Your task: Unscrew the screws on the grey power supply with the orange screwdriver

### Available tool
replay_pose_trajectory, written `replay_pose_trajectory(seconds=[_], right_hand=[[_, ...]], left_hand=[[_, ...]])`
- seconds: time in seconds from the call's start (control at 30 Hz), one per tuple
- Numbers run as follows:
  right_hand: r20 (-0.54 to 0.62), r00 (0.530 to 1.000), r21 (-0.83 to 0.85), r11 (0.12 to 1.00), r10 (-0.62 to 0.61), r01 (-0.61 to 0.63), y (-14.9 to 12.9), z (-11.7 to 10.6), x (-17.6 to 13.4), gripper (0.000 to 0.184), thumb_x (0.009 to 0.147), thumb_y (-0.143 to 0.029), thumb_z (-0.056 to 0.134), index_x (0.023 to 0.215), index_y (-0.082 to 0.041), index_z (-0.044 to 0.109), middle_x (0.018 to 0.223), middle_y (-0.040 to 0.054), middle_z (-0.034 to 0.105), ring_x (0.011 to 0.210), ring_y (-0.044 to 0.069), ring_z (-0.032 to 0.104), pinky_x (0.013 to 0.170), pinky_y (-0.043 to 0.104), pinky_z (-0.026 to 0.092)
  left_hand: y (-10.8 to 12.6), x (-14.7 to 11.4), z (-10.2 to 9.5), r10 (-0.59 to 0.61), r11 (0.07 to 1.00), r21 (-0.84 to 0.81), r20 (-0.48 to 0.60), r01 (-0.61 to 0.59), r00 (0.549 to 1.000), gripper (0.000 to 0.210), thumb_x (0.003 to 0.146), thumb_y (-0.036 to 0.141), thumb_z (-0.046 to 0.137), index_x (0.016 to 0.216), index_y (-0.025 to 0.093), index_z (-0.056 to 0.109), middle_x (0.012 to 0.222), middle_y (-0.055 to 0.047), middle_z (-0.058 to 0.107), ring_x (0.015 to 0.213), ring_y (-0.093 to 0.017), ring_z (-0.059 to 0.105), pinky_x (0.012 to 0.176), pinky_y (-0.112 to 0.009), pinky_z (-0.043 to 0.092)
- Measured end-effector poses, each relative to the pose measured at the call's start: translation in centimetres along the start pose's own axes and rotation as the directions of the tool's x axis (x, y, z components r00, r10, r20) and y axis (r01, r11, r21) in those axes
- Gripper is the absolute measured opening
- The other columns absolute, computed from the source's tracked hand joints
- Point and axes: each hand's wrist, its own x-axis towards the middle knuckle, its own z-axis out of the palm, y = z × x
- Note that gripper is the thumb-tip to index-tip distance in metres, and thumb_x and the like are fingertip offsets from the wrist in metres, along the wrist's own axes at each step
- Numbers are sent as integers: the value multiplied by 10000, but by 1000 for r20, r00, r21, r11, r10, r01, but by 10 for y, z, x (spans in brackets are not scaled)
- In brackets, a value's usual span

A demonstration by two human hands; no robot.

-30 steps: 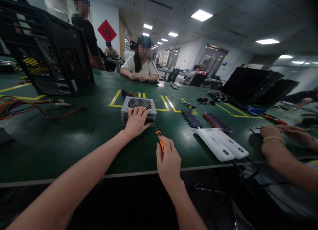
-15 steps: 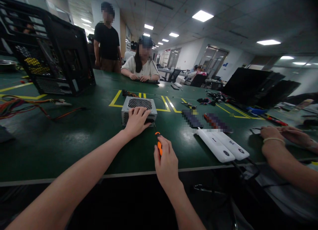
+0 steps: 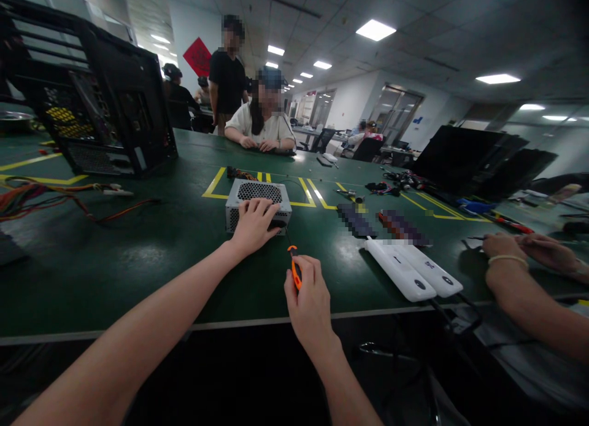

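Observation:
A grey metal computer power supply (image 3: 234, 196) with a perforated top sits on the green table in front of me. My left hand (image 3: 254, 226) grips it, fingers over the top and thumb against the near right side. Below and to the right, my right hand (image 3: 308, 291) is closed around the orange and black handle of a screwdriver (image 3: 296, 272). The thin shaft points up toward the lower right corner of the power supply. Whether the tip sits in a screw is too small to tell. Behind the unit lies a bundle of its cables (image 3: 239, 174).
A black computer case (image 3: 138, 100) stands at the left, with loose coloured cables (image 3: 55, 199) before it. To the right lie two white power banks (image 3: 405, 269) and two phone-like slabs (image 3: 356, 220). A co-worker's hands (image 3: 506, 248) are at far right. Another person (image 3: 262, 122) sits opposite.
The screwdriver handle has turned slightly in my right hand. My left hand and the power supply stay in place. The standing person in black has moved right, uncovering a red wall decoration.

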Motion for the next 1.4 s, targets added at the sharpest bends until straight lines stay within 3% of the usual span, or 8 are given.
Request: replay_pose_trajectory(seconds=[0.2, 0.43, 0.67, 0.8, 1.0, 1.1, 1.4], right_hand=[[-10, 993, -56, 992, 115, -116, 8, -1, 0, 243, 908, -265, 330, 1029, -154, 510, 892, 82, 613, 768, 192, 613, 677, 334, 490], [24, 998, 1, 998, 64, -64, 8, -1, -1, 236, 857, -232, 409, 1066, -146, 474, 1027, 118, 575, 894, 208, 594, 729, 345, 493], [16, 987, 14, 987, 162, -162, 8, -2, 2, 285, 888, -354, 379, 1025, -143, 513, 845, 73, 656, 696, 185, 643, 611, 293, 486], [-3, 996, -41, 996, 85, -85, 9, -2, 6, 253, 900, -291, 351, 1013, -147, 526, 877, 78, 655, 730, 180, 642, 630, 285, 482], [84, 996, -158, 987, -22, 35, 6, -2, 6, 222, 860, -137, 346, 1008, -146, 512, 961, 108, 607, 815, 202, 615, 679, 339, 506], [117, 993, -129, 991, -26, 41, 3, -1, 6, 243, 845, -103, 328, 996, -141, 515, 996, 127, 569, 850, 203, 607, 677, 339, 519], [67, 998, -13, 1000, -8, 9, -3, -4, 10, 304, 777, -64, 365, 1033, -156, 500, 1067, 131, 507, 942, 212, 580, 725, 362, 530]], left_hand=[[1, 0, 0, 1, 1000, 8, -7, -1, 1000, 438, 756, 355, 558, 1160, 211, 466, 1192, -111, 484, 1103, -301, 367, 890, -456, 257], [4, 0, -2, -5, 1000, 23, -1, 5, 1000, 464, 745, 355, 565, 1165, 197, 449, 1184, -122, 480, 1095, -304, 371, 891, -464, 253], [2, 0, -1, -7, 1000, 17, -2, 7, 1000, 456, 746, 344, 567, 1166, 203, 460, 1186, -127, 483, 1103, -309, 365, 885, -461, 257], [0, 2, -1, -7, 1000, -23, 5, 7, 1000, 443, 746, 347, 570, 1163, 228, 475, 1178, -113, 495, 1097, -305, 370, 876, -463, 257], [-1, 2, 0, 5, 1000, -19, -8, -6, 1000, 421, 742, 359, 586, 1133, 232, 493, 1162, -99, 509, 1079, -291, 385, 868, -450, 257], [-1, 2, 0, 5, 1000, -22, -12, -5, 1000, 425, 734, 359, 596, 1126, 230, 496, 1156, -96, 506, 1080, -288, 384, 875, -450, 255], [0, 3, -1, -4, 1000, -28, -14, 4, 1000, 423, 734, 355, 591, 1129, 240, 492, 1154, -98, 510, 1085, -290, 380, 878, -454, 255]])
